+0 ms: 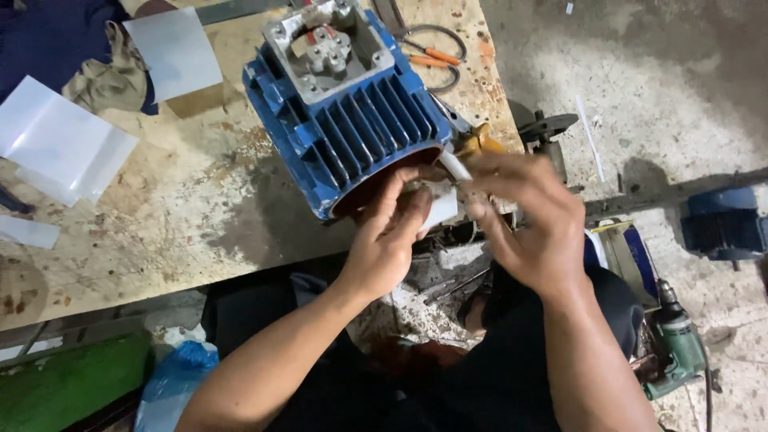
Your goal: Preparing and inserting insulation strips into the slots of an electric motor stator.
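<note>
Two bare hands meet at the open end of a blue electric motor housing (352,120), the biggest thing on the worn wooden workbench (160,216). The housing lies on its side near the bench's front edge, cooling fins facing up, its grey terminal box (328,48) open at the top and its round mouth turned toward the person. Several white sheets of paper-like material (60,140) lie spread across the left part of the bench, beside a crumpled tan rag (112,76). On the concrete floor to the right sits another blue motor (724,224), and lower down a green power drill (676,344). Orange-handled pliers (428,58) rest behind the housing.

Right at the mouth, the left hand (384,248) pinches a small white folded strip (440,204) between thumb and fingers, touching the rim of the housing. The right hand (536,232) closes its fingertips on a thin white rolled piece (454,166) just above that strip, at the housing's edge. A yellow-handled tool (480,142) pokes out behind the right fingers, partly hidden.
</note>
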